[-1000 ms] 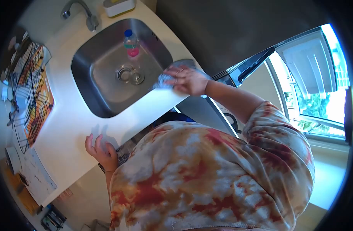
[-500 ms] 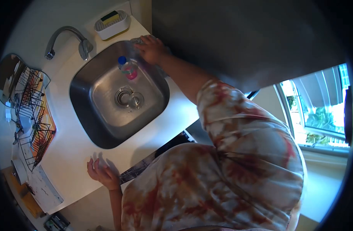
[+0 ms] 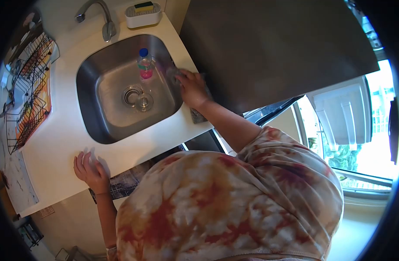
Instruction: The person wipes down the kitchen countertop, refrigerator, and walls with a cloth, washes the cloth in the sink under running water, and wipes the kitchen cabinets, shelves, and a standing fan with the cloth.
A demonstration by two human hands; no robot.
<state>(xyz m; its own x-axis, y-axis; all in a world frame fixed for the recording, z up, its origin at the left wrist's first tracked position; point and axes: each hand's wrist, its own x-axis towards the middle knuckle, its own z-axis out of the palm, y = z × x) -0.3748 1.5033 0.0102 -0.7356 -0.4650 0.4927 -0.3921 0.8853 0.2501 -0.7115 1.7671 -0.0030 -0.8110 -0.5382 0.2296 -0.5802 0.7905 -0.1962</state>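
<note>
My right hand point(image 3: 193, 90) is closed on a greyish cloth point(image 3: 197, 115) at the right rim of the steel sink point(image 3: 112, 126); part of the cloth hangs out under the palm and wrist. My left hand point(image 3: 91, 173) rests near the front edge of the white counter point(image 3: 56, 169), its fingers apart and nothing in them. Inside the sink a clear bottle point(image 3: 145, 65) with a blue cap and pink liquid stands near the back, and a small clear glass dish point(image 3: 144, 102) lies beside the drain point(image 3: 132, 95).
Behind the sink are a curved faucet point(image 3: 108, 30) and a white soap holder point(image 3: 143, 18) with a sponge on top. A black wire dish rack point(image 3: 34, 95) stands at the left. A large dark panel point(image 3: 269, 48) borders the counter on the right.
My right hand has moved with the cloth from the sink's back right corner toward the front along the right rim. My left hand stays at the counter's front edge. The camera view has shifted.
</note>
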